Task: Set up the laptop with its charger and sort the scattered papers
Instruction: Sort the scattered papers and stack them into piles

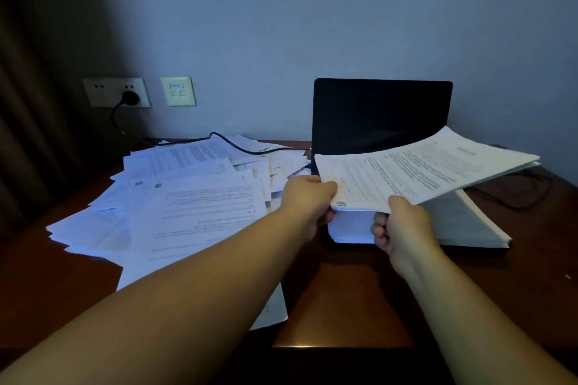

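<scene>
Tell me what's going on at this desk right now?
A person is sorting papers. Both the left hand and right hand grip the near edge of a sheaf of papers, lifted above a neat stack that sits in front of the open, dark laptop. A loose pile of papers still covers the desk on the left. A black cable runs from the wall socket across that pile towards the laptop.

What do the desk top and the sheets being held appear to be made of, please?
The dark reddish-brown desk top looks like polished wood or a wood veneer: it has a warm sheen along its front edge. The white printed sheets held in both hands look like thin matte paper, since they bend and sag.
</scene>
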Tool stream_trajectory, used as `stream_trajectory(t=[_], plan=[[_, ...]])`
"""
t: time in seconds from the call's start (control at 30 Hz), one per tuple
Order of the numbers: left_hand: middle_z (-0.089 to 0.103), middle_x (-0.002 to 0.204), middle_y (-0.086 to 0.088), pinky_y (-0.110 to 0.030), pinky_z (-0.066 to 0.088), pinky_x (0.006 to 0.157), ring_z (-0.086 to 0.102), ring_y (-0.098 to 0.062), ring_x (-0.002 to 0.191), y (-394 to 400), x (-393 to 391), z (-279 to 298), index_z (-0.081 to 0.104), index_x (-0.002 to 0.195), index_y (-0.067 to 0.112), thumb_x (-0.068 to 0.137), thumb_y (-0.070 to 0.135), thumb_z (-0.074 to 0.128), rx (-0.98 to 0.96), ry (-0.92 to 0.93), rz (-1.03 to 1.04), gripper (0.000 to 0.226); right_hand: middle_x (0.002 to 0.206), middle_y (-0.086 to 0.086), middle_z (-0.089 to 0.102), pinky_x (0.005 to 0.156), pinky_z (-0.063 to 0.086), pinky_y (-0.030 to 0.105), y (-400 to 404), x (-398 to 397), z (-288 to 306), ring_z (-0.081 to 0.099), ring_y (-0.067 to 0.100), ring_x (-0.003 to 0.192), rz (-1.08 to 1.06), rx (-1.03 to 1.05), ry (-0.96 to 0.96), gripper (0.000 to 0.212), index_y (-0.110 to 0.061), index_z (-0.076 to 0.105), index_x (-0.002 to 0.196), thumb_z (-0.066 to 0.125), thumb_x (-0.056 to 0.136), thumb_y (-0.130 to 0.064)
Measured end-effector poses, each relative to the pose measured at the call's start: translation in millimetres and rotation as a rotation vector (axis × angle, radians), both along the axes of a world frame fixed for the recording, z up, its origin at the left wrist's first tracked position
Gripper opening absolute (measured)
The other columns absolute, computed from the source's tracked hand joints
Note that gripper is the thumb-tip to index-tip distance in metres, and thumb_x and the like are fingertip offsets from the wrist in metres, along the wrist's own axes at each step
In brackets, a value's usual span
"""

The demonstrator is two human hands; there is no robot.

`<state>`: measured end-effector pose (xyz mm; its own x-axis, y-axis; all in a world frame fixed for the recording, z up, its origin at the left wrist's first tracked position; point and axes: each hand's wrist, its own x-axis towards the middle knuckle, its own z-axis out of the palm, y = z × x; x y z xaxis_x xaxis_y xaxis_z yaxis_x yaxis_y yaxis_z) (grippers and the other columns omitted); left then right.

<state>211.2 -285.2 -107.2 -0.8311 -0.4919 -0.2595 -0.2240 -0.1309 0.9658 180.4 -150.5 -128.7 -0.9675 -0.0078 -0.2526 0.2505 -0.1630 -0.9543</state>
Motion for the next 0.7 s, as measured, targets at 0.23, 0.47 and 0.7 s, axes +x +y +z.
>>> stream_trajectory(t=[0.23,0.47,0.7], plan=[[0.072,0.099,-0.012,-0.027,0.059,0.065,0.065,-0.021,0.073,7,-11,-13,0.059,0.110,0.017,0.099,0.014,0.062,0.016,-0.031,-0.003,0.012,0.054,-0.001,0.042,0.045,0.030,0.022,5,-11,-10,0.038,0.014,0.047,0.014,-0.047,-0.120,0.026,-0.018,0.061,0.103,0.035,0.103,-0.020],[0.069,0.081,-0.014,-0.024,0.052,0.052,0.059,-0.016,0.056,12,-15,-21,0.068,0.117,0.007,0.097,0.006,0.058,-0.013,-0.096,-0.010,0.022,0.059,0.000,0.039,0.049,0.031,0.024,14,-14,-8,0.039,0.015,0.052,0.085,-0.098,-0.213,0.022,-0.014,0.058,0.102,0.038,0.106,-0.024],[0.069,0.082,-0.014,-0.023,0.052,0.054,0.059,-0.016,0.057,11,-17,-23,0.068,0.102,0.004,0.099,0.006,0.056,0.003,-0.138,0.031,0.012,0.062,0.004,0.049,0.051,0.040,0.027,15,-7,-4,0.049,0.019,0.055,0.120,-0.056,-0.196,0.043,-0.007,0.058,0.088,0.052,0.102,-0.047]])
